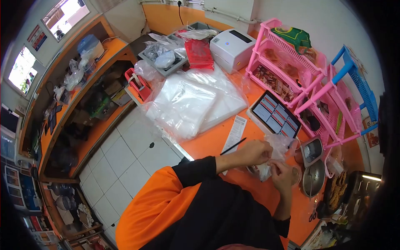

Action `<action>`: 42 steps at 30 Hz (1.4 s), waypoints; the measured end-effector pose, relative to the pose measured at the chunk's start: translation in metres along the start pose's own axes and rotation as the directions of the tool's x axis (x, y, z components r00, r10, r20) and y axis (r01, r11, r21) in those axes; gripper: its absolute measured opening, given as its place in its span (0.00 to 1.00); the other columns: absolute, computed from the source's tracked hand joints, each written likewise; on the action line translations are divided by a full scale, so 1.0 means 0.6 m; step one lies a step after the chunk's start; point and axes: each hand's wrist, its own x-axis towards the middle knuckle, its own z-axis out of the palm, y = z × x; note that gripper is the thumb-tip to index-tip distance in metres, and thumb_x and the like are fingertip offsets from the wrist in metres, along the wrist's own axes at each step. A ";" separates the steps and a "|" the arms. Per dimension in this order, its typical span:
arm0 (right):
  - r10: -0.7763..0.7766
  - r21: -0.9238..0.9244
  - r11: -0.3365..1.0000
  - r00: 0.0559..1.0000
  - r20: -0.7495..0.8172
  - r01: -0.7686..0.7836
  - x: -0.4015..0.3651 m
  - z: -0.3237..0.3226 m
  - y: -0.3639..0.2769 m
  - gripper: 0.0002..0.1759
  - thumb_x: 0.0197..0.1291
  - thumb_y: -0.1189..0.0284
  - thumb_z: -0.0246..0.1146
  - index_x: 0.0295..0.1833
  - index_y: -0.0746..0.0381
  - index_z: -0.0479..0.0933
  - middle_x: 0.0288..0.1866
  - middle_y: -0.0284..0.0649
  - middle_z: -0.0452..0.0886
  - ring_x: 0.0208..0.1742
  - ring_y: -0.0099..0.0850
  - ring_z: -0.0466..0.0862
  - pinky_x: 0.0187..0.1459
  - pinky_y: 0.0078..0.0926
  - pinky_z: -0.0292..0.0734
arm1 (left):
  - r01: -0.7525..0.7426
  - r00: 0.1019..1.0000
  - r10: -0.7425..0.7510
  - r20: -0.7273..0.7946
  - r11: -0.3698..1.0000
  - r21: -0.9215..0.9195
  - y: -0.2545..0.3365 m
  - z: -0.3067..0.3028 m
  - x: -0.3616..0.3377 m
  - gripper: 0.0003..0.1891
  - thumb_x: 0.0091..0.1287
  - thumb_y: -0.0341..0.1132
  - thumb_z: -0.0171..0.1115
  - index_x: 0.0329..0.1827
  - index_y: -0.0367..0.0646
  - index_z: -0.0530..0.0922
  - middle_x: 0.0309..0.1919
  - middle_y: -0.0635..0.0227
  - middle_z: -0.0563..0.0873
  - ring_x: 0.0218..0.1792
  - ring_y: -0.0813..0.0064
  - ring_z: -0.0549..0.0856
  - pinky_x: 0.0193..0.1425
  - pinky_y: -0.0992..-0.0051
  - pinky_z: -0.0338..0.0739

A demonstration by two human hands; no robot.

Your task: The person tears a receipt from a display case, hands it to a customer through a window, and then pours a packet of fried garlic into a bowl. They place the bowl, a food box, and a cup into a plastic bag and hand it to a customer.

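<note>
My left hand [259, 152] reaches in from the left over the orange counter, its fingers pinched on a clear plastic bag [280, 144]. Just below it, my right hand [281, 174] is closed on the lower part of the same bag. What the bag contains, if anything, I cannot make out. Beside my left wrist, a black pen [233, 146] lies across a long printed receipt [236, 132]. A tablet [275, 113] with a lit screen leans just beyond the hands. Close to my right hand is a clear round cup or lid [296, 176], partly hidden.
Metal bowls [313, 180] stand right of my hands. Behind are pink plastic racks [287, 62], a white label printer [232, 49] and stacked clear plastic bags [187, 102]. A red tape dispenser [138, 85] sits at the counter's left edge. Orange shelves [89, 93] line the left.
</note>
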 end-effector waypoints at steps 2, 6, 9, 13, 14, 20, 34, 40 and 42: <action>-0.008 -0.130 0.991 0.992 0.125 0.024 0.009 -0.034 -0.045 0.05 0.55 0.81 0.60 0.36 0.63 0.81 0.28 0.39 0.80 0.24 0.27 0.77 0.28 0.23 0.69 | -0.084 0.996 0.088 -0.024 0.989 0.124 -0.008 -0.006 -0.014 0.10 0.56 0.38 0.67 0.38 0.44 0.81 0.31 0.64 0.81 0.36 0.63 0.83 0.43 0.65 0.78; -0.151 -0.018 0.987 0.958 0.243 0.161 0.061 -0.077 -0.213 0.04 0.54 0.80 0.62 0.35 0.63 0.82 0.27 0.38 0.80 0.24 0.27 0.78 0.27 0.25 0.69 | -0.155 0.988 0.156 -0.003 0.981 0.116 -0.008 -0.124 -0.043 0.16 0.58 0.40 0.66 0.49 0.47 0.81 0.37 0.64 0.83 0.40 0.61 0.83 0.46 0.64 0.77; -0.246 0.038 0.969 0.960 0.135 0.243 0.131 -0.028 -0.298 0.03 0.54 0.79 0.63 0.35 0.64 0.81 0.29 0.39 0.81 0.26 0.30 0.80 0.30 0.27 0.70 | -0.057 0.992 0.062 -0.113 0.997 0.049 -0.043 -0.300 -0.077 0.17 0.58 0.36 0.68 0.51 0.45 0.80 0.42 0.62 0.84 0.41 0.62 0.83 0.46 0.67 0.77; -0.442 -0.091 0.871 0.852 0.281 0.482 0.323 0.118 -0.396 0.05 0.56 0.77 0.63 0.38 0.65 0.79 0.29 0.43 0.77 0.32 0.39 0.79 0.37 0.32 0.72 | 0.120 0.919 -0.084 -0.386 0.990 0.072 -0.122 -0.505 -0.164 0.15 0.59 0.29 0.67 0.49 0.41 0.80 0.41 0.64 0.85 0.39 0.70 0.83 0.45 0.74 0.77; -0.532 -0.080 0.807 0.779 0.331 0.585 0.379 0.171 -0.397 0.06 0.57 0.78 0.60 0.40 0.66 0.79 0.33 0.45 0.77 0.37 0.42 0.78 0.39 0.33 0.73 | 0.171 0.892 -0.134 -0.431 0.984 0.049 -0.136 -0.537 -0.185 0.13 0.61 0.29 0.66 0.49 0.40 0.81 0.41 0.66 0.85 0.39 0.74 0.83 0.44 0.75 0.77; -0.561 -0.209 0.769 0.795 0.229 0.604 0.637 0.500 -0.374 0.10 0.57 0.77 0.56 0.44 0.62 0.79 0.43 0.42 0.79 0.43 0.42 0.80 0.45 0.37 0.77 | 0.275 0.724 -0.528 -0.443 0.811 -0.517 -0.214 -0.605 -0.270 0.14 0.66 0.34 0.64 0.50 0.37 0.77 0.40 0.66 0.85 0.38 0.76 0.83 0.44 0.76 0.77; -0.587 -0.148 0.792 0.806 0.082 0.592 0.657 0.564 -0.310 0.04 0.53 0.76 0.59 0.35 0.60 0.78 0.33 0.38 0.78 0.40 0.39 0.80 0.37 0.37 0.76 | 0.096 0.725 -0.684 -0.081 0.216 -0.972 -0.315 -0.645 -0.224 0.22 0.72 0.43 0.53 0.62 0.35 0.68 0.54 0.59 0.78 0.52 0.70 0.80 0.60 0.74 0.72; -0.458 -0.226 0.864 0.889 0.022 0.451 0.615 0.519 -0.296 0.02 0.53 0.76 0.60 0.33 0.62 0.77 0.33 0.40 0.78 0.38 0.41 0.79 0.38 0.37 0.75 | 0.309 0.654 -0.756 -0.019 0.290 -0.906 -0.319 -0.647 -0.209 0.17 0.68 0.43 0.60 0.49 0.37 0.74 0.43 0.61 0.81 0.43 0.72 0.81 0.55 0.74 0.75; -0.261 -0.178 0.948 0.964 0.050 0.266 0.613 0.507 -0.274 0.03 0.52 0.77 0.59 0.33 0.63 0.76 0.32 0.41 0.79 0.35 0.40 0.79 0.37 0.36 0.75 | 0.534 0.653 -0.728 -0.209 0.638 -0.554 -0.286 -0.678 -0.199 0.18 0.63 0.40 0.66 0.48 0.38 0.74 0.44 0.60 0.80 0.44 0.68 0.80 0.56 0.71 0.74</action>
